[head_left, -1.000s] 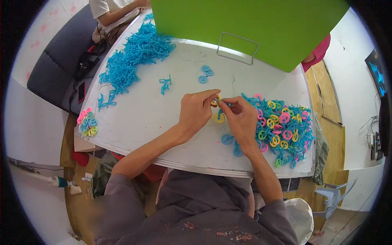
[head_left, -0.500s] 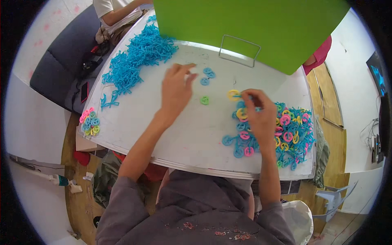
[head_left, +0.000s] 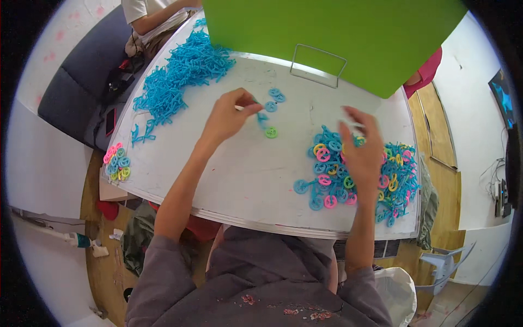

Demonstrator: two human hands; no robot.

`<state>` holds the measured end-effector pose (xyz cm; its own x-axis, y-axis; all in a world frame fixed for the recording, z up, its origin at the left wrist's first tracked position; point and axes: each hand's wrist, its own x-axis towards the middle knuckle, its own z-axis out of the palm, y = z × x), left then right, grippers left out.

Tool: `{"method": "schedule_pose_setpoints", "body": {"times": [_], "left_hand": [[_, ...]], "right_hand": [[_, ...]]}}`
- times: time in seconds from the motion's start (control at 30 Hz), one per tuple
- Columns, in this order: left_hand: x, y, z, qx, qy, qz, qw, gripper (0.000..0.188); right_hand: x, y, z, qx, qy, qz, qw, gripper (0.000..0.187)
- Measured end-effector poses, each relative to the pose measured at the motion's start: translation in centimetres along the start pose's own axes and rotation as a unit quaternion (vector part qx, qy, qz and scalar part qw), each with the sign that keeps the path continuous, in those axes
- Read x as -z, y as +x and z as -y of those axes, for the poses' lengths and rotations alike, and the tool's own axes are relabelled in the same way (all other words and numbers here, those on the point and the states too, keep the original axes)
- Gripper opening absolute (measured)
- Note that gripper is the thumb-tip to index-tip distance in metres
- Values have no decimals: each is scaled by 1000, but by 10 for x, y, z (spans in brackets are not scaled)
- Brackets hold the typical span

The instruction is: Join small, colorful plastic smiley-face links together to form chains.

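My left hand [head_left: 227,115] is over the middle of the white table, its thumb and fingers pinched on a small blue plastic stick piece [head_left: 262,117] that is blurred by motion. Just below that piece lies a green spoked plastic ring [head_left: 271,132]. A few light blue rings [head_left: 277,95] rest a little farther away. My right hand [head_left: 364,140] hovers over the near-right pile of blue sticks joined with coloured rings [head_left: 384,181]. Its fingers are apart and slightly smeared, with nothing visible between them.
A big heap of blue stick pieces [head_left: 185,68] covers the far left of the table [head_left: 245,185]. Stacked coloured rings [head_left: 117,162] sit at the left edge. A green board [head_left: 338,38] with a wire handle [head_left: 318,65] stands at the back. Another person's arm [head_left: 158,20] shows at far left.
My right hand has let go of a yellow ring on a blue stick and opened over the pile. My left hand, spread before, has closed on a blue stick piece.
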<state>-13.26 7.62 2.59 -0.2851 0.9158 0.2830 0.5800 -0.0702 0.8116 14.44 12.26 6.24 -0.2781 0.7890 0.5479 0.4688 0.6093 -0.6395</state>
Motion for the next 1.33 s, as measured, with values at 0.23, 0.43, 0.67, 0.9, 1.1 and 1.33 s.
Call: {"method": "schedule_pose_setpoints", "body": {"times": [0.23, 0.43, 0.67, 0.9, 1.1, 1.33], "left_hand": [[-38, -21, -30, 37, -197, 145, 969, 11], [-56, -3, 6, -95, 56, -90, 990, 15], [-64, 9, 40, -161, 211, -95, 960, 30], [-48, -1, 4, 25, -84, 22, 996, 22], [-37, -23, -24, 181, -400, 228, 869, 24], [-38, -26, -26, 183, -392, 252, 866, 25]], "right_hand": [[-54, -24, 15, -100, 206, 180, 957, 31], [-58, -20, -6, -171, 265, 152, 937, 24], [-53, -19, 11, -185, 374, 137, 899, 18], [-52, -21, -8, -156, 352, 135, 913, 17], [-55, -23, -10, -111, 287, 144, 940, 8], [-56, -24, -6, -60, 289, 141, 945, 6]]}}
